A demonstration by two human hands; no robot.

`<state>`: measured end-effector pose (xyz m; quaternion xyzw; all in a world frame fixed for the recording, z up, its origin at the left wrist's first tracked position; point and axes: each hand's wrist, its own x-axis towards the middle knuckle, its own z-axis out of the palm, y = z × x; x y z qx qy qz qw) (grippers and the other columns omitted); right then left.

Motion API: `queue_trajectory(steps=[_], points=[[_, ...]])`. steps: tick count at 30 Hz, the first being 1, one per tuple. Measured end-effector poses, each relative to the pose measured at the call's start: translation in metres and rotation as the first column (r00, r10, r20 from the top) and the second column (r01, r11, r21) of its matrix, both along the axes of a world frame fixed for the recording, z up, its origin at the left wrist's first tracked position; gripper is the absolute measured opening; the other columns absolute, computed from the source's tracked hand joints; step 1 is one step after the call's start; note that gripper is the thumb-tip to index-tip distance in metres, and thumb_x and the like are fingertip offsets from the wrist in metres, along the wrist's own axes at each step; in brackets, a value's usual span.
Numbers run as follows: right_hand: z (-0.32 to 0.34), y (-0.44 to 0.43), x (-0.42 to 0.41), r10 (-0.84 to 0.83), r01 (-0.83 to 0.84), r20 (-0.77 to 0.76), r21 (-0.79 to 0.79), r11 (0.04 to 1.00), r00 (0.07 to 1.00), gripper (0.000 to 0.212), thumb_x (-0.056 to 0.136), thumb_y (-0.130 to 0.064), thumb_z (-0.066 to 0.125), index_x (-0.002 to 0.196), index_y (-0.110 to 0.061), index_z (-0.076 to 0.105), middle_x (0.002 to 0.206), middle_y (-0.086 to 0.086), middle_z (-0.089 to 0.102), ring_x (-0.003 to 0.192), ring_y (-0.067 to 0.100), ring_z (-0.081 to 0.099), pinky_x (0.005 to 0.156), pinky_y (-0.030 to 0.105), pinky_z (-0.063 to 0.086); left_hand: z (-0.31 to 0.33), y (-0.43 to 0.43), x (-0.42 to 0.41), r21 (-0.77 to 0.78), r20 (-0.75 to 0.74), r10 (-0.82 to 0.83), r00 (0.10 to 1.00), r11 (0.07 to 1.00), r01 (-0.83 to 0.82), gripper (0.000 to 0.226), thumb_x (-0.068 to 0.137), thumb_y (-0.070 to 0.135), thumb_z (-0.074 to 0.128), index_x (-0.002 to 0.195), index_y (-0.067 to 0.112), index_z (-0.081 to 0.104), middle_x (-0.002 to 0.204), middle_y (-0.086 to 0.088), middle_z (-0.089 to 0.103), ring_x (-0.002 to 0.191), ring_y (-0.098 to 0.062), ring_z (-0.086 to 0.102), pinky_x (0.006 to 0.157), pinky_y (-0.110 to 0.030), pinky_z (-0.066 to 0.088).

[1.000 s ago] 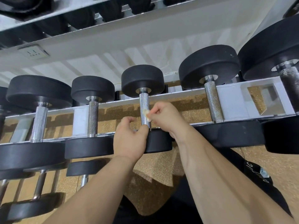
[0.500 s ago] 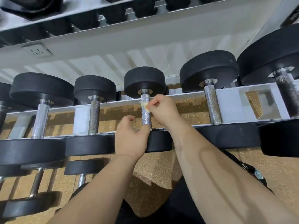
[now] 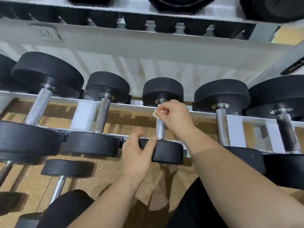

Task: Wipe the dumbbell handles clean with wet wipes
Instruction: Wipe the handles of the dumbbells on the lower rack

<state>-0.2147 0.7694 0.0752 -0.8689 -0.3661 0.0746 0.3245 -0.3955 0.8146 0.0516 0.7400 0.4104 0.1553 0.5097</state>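
Observation:
A small black dumbbell lies across the white rack, and its knurled steel handle (image 3: 160,129) runs away from me. My right hand (image 3: 175,116) pinches a crumpled pale wet wipe (image 3: 155,114) against the far end of that handle, close to the far weight head (image 3: 162,90). My left hand (image 3: 137,153) grips the near weight head (image 3: 167,153) from the left, thumb on its top edge. Most of the wipe is hidden inside my right fingers.
Other dumbbells lie side by side on the rack rail (image 3: 85,115): two to the left (image 3: 105,116) (image 3: 38,106) and two to the right (image 3: 222,125) (image 3: 286,132). An upper shelf (image 3: 148,7) of weights hangs overhead. More dumbbells (image 3: 59,183) sit lower left.
My right hand has slid the wipe along the handle from near its middle up to the far end. My left hand has stayed on the near weight head.

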Motion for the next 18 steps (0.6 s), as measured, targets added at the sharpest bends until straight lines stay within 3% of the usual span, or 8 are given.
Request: queue_trajectory(steps=[5,9,11,14,16,18], points=[[0.001,0.0,-0.006,0.105,-0.084,0.25,-0.095,0.992,0.962,0.019,0.089,-0.029,0.071,0.102,-0.017,0.077,0.091,-0.002,0.055,0.081,0.017,0.058,0.075,0.028,0.046,-0.014,0.012,-0.008,-0.209,0.029,-0.119,0.992,0.97,0.122,0.1,0.062,0.086,0.054,0.144,0.029,0.046,0.141,0.012,0.05,0.131,-0.009,0.046,0.113,-0.035,0.038],[0.016,-0.002,-0.005,0.327,-0.268,0.236,-0.249,0.931,0.915,0.015,0.084,-0.028,0.076,0.093,-0.018,0.08,0.078,-0.012,0.054,0.076,0.009,0.054,0.069,0.02,0.042,-0.02,0.014,-0.009,-0.226,0.069,-0.11,0.992,0.966,0.123,0.099,0.061,0.086,0.057,0.143,0.033,0.046,0.14,0.014,0.05,0.131,-0.01,0.047,0.113,-0.038,0.041],[0.022,0.002,-0.002,0.394,-0.315,0.21,-0.327,0.891,0.895,0.012,0.084,-0.027,0.076,0.091,-0.018,0.081,0.078,-0.011,0.057,0.077,0.01,0.056,0.07,0.024,0.045,-0.02,0.014,-0.009,-0.225,0.092,-0.1,0.991,0.967,0.118,0.09,0.064,0.083,0.06,0.139,0.036,0.047,0.131,0.017,0.05,0.127,-0.009,0.047,0.111,-0.038,0.042],[0.024,0.014,0.009,0.284,-0.189,0.264,-0.333,0.924,0.922,0.011,0.087,-0.028,0.073,0.092,-0.021,0.079,0.083,-0.005,0.063,0.08,0.014,0.059,0.074,0.034,0.05,-0.016,0.013,-0.01,-0.116,0.099,-0.115,0.988,0.985,0.126,0.073,0.074,0.074,0.061,0.136,0.037,0.049,0.124,0.019,0.045,0.128,-0.01,0.043,0.111,-0.036,0.039],[0.024,0.018,0.012,0.206,-0.104,0.286,-0.336,0.936,0.936,0.012,0.09,-0.031,0.07,0.096,-0.024,0.078,0.091,-0.008,0.069,0.085,0.013,0.062,0.077,0.032,0.051,-0.017,0.014,-0.011,-0.063,0.121,-0.128,0.984,0.989,0.136,0.075,0.072,0.078,0.054,0.133,0.036,0.051,0.122,0.017,0.047,0.125,-0.012,0.045,0.107,-0.036,0.042],[0.023,0.016,0.009,0.188,-0.106,0.241,-0.319,0.942,0.952,0.007,0.088,-0.027,0.072,0.089,-0.024,0.078,0.087,-0.011,0.071,0.081,0.009,0.063,0.075,0.03,0.051,-0.02,0.014,-0.01,-0.064,0.124,-0.133,0.983,0.988,0.142,0.077,0.069,0.081,0.05,0.13,0.035,0.053,0.119,0.015,0.05,0.119,-0.013,0.048,0.102,-0.035,0.045]])
